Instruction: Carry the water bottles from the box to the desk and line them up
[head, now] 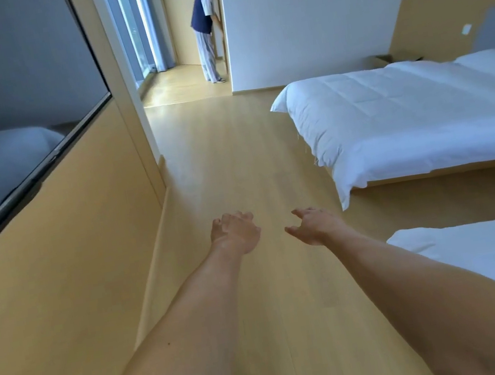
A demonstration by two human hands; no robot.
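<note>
While both hands, left hand (236, 232) and right hand (316, 225), reach forward released and bare, a cardboard box (389, 59) (contents hidden) sits far right, nearer the right.

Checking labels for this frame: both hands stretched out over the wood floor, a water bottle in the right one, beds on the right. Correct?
Not quite. The head view shows the right hand holding nothing, its fingers loosely spread; no water bottle is in view. The rest stands: the left hand is also stretched out over the wood floor, and the beds are on the right.
</note>
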